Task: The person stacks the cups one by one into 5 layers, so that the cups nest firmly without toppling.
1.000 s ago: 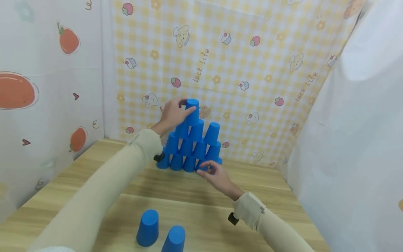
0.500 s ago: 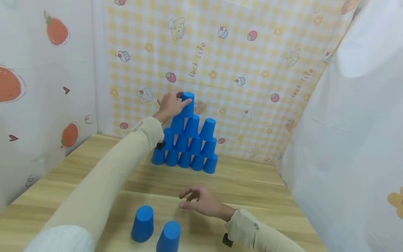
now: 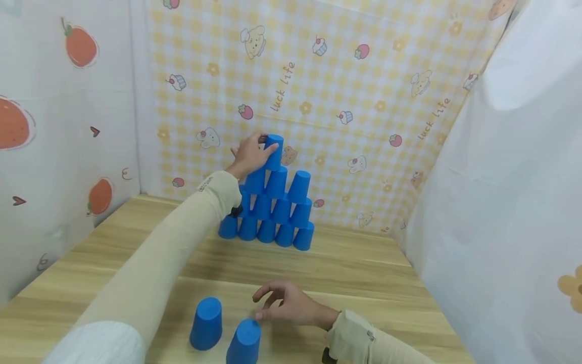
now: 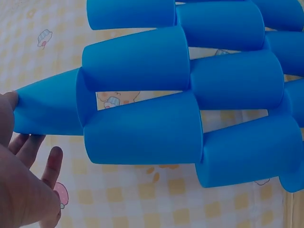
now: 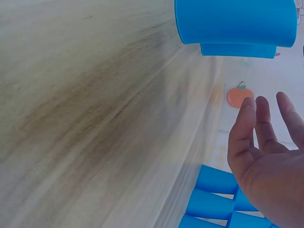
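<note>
Blue cups stand upside down in a stacked pyramid (image 3: 282, 209) near the back of the table. My left hand (image 3: 251, 154) grips a blue cup (image 3: 275, 151) on the top tier, thumb on the near side. In the left wrist view that cup (image 4: 50, 107) sits with its rim against the cups below. My right hand (image 3: 291, 304), fingers apart and loosely bent, holds nothing. It hovers at the near blue cup (image 3: 244, 344), thumb close to its top. Another upside-down cup (image 3: 206, 324) stands left of that one.
The wooden table (image 3: 354, 273) runs back to a yellow checked curtain (image 3: 318, 136). White sheets enclose the left (image 3: 68, 151) and right (image 3: 495, 212) sides. The left sleeve (image 3: 154, 263) crosses over the table toward the pyramid.
My right hand has come back from the pyramid's base toward the near loose cups. My left hand keeps its grip on the top cup. The head view has shifted slightly.
</note>
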Demonstrator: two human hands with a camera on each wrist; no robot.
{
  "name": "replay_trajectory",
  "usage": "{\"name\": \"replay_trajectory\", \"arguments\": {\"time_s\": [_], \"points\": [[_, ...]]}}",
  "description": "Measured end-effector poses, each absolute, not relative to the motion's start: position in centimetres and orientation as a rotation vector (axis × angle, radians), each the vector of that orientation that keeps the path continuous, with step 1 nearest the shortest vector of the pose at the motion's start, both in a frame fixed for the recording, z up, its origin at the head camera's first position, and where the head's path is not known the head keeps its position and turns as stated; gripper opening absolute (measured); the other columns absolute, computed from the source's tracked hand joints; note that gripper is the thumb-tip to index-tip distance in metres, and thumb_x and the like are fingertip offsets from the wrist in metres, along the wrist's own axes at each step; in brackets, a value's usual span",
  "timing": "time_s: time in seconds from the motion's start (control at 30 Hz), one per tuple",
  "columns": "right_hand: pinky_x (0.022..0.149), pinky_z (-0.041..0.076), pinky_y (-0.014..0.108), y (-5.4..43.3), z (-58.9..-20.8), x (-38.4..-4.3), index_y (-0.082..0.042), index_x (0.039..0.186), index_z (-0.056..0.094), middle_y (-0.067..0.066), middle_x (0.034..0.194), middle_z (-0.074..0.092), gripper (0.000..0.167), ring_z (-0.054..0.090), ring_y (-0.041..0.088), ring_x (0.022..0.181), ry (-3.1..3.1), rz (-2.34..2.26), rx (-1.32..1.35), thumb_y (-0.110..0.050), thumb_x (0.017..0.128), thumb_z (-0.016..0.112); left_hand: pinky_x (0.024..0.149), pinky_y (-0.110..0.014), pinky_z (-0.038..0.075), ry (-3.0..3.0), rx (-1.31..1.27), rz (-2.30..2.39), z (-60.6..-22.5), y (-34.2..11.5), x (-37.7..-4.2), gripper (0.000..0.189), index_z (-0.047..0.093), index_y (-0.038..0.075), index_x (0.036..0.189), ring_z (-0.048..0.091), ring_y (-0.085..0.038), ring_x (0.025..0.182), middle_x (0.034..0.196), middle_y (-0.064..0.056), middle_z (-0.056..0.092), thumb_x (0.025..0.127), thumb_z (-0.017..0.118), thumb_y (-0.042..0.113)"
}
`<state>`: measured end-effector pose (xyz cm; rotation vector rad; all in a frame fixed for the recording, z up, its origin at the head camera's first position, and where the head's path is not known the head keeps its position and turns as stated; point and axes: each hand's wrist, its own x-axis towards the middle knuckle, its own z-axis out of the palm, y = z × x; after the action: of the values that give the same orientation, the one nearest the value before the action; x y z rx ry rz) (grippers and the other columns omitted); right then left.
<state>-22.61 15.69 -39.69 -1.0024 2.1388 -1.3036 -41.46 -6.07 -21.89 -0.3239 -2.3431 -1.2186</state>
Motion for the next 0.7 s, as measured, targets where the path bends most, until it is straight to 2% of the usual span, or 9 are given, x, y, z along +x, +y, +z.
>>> {"name": "replay_trajectory", "arguments": {"time_s": [0.17,0.33,0.53,0.7], "points": [[0.073,0.055,0.025,16.0,-39.9,-22.5,0.003,0.122,0.063,0.024,0.125,0.063,0.037,0.067,0.007,0.092,2.100,-1.309,-1.008,-0.017,0.092,0.071,0.111,-0.070,0.000,-2.345,-0.314,-1.230,-22.2,-5.8,-41.3,0.060,0.043,0.012,0.146,0.044,-0.031,0.138,0.146,-0.010,0.052,0.098,0.058,0.046],[0.075,0.055,0.027,15.9,-40.2,-22.3,0.003,0.124,0.062,0.022,0.124,0.064,0.038,0.068,0.008,0.092,2.076,-1.300,-0.996,-0.015,0.091,0.072,0.112,-0.068,-0.001,-2.398,-0.284,-1.207,-22.5,-6.0,-40.9,0.069,0.040,0.013,0.147,0.040,-0.031,0.139,0.147,-0.008,0.050,0.093,0.065,0.048],[0.078,0.056,0.028,15.5,-40.4,-22.0,0.000,0.126,0.062,0.020,0.124,0.064,0.042,0.067,0.009,0.093,2.033,-1.272,-0.993,-0.019,0.091,0.073,0.112,-0.068,-0.004,-2.407,-0.293,-1.210,-23.0,-6.3,-40.6,0.066,0.039,0.011,0.147,0.040,-0.035,0.138,0.147,-0.012,0.050,0.094,0.066,0.042],[0.079,0.056,0.029,15.6,-40.4,-22.1,-0.001,0.129,0.060,0.020,0.126,0.063,0.046,0.067,0.009,0.096,2.013,-1.257,-1.016,-0.024,0.091,0.073,0.111,-0.066,0.005,-2.402,-0.264,-1.177,-23.4,-6.1,-40.4,0.071,0.036,0.011,0.148,0.039,-0.036,0.138,0.149,-0.011,0.047,0.093,0.068,0.042]]}}
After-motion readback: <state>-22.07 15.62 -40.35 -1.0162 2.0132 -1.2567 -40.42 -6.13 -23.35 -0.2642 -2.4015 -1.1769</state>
